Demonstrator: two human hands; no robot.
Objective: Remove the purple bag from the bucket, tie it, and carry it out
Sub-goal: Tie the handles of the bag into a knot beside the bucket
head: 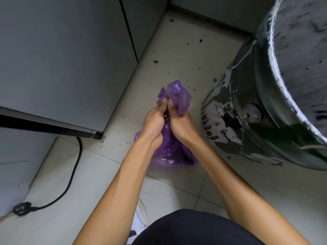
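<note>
1 purple bag point(174, 149), 1 bucket point(265, 106), 2 hands, 1 black cable point(72, 175), 1 shoe point(140, 218).

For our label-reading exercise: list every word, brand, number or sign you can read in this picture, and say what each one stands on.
None can be read.
Paint-splashed black bucket: white markings on its lower wall may be print, but they are smeared and blurred, so illegible.
Translucent purple plastic bag, grey cabinet panels, black plug: no text visible.

Both hands point(166, 124) clench purple bag point(174, 149) neck, floor.
</note>
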